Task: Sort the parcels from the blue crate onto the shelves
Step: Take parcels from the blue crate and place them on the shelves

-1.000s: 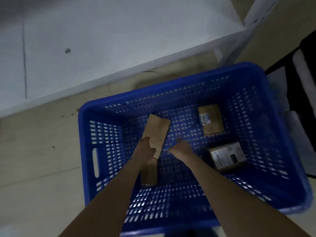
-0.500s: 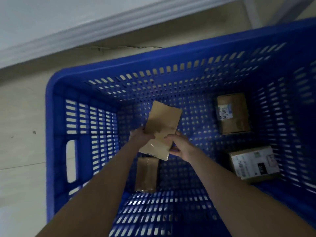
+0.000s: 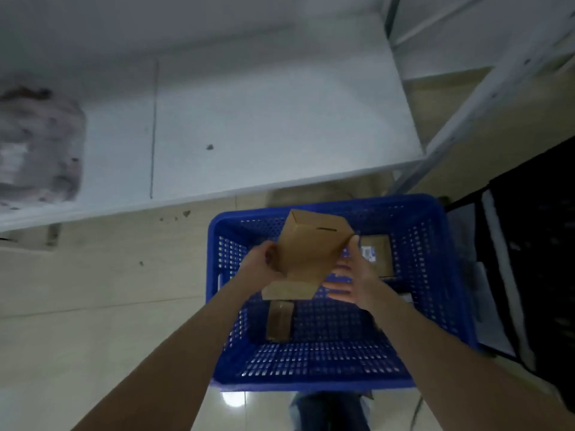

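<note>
Two parcels (image 3: 280,320) (image 3: 378,255) lie in the blue crate (image 3: 311,384) (above, left hand (image 3: 261,262) grips a box (image 3: 308,250), right hand (image 3: 351,281) flat beneath).

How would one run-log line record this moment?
cardboard box: held above blue crate, tilted | left hand: grips box | right hand: open, supports box | crate holds: small parcel, labelled parcel

Seen from the head camera, the person's left hand (image 3: 264,264) and right hand (image 3: 356,283) were bare; the left forearm (image 3: 174,353) and right forearm (image 3: 451,362) were bare too, all the way to the view's lower edge; between them, blurred, showed dark blue trousers (image 3: 329,411), seemingly denim, on the legs.
</note>
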The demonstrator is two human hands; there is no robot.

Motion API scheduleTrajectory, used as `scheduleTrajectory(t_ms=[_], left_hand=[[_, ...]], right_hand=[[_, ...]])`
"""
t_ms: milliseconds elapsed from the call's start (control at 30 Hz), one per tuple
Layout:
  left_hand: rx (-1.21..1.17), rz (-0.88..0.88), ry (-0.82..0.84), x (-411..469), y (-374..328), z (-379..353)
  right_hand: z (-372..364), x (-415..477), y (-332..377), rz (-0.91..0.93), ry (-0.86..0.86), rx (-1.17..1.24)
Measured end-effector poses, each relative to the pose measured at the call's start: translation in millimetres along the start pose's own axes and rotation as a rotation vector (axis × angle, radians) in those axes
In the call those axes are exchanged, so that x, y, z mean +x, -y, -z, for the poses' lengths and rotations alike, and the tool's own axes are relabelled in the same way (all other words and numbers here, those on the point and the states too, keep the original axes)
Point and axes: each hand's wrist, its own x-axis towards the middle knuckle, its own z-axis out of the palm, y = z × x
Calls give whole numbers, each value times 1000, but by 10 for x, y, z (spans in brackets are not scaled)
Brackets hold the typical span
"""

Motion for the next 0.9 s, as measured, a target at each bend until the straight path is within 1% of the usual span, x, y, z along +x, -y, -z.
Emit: scheduleTrajectory(t_ms=[100,167,200,267,333,400,467,533,600,633,767,900], left_hand=[[209,-128,-70,-482,-465,547],[288,-210,-129,-779,-746,818],[322,-246,-164,-918,-888,929],[346,-312,-232,-1184,-1124,1106],[311,-371,-280,-1448,-1284,1224],[272,-405,-341,-1690,-1412,1347],[196,-350,-407,-1904,-1520,1458],[-25,-182,-435,-2092,-1650,1563],[-274,-36,-377,-2267,-1787,1644],[-321,-4,-331,-2354,-1849,1673],[-361,19,-193,-2679,-2059,1708],[-454,-14,-56,-2920,-2191,1726]], right_hand=[[-48,-739,386,7,57,146],[-121,-1207,605,-20,97,266],[-160,-1427,706,-33,113,267],[-204,-1813,863,-68,115,179],[-222,-2144,951,-93,135,53],[-233,-2430,1009,-36,173,-32],[-245,-2677,1036,57,212,-92],[-255,-2904,1058,124,246,-139],[-258,-3114,1088,168,245,-127],[-259,-3202,1109,194,236,-106],[-322,-3517,1175,281,261,-100],[-364,-3751,1209,312,299,-131]])
